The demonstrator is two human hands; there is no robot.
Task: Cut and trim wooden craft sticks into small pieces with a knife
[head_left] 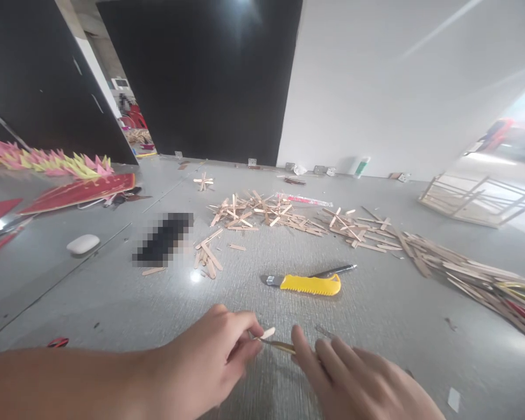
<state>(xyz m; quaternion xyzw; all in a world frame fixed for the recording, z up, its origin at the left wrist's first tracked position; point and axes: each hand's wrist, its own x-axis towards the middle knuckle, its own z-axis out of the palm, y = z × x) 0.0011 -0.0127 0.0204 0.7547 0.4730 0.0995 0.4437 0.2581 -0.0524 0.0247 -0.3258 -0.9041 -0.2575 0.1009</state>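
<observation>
My left hand (214, 356) is closed in a pinch on a small pale wooden stick (268, 333), whose rounded end sticks out past the fingertips. A thin golden-brown strip (283, 346) runs from these fingertips to my right hand (354, 373). The fingers of my right hand are bent over the strip's other end, palm down, and the thumb is hidden. What kind of strip it is I cannot make out. Beyond both hands lies a yellow utility knife (310, 284), with a black pen (335, 270) partly behind it.
Loose wooden sticks (209, 259) and crossed stick pieces (262, 210) lie farther out. Long wooden strips (464, 259) are piled at right, near a stick frame (479, 201). A white oval case (83, 244) and a red panel (79, 193) are at left. Boards (201, 81) stand behind.
</observation>
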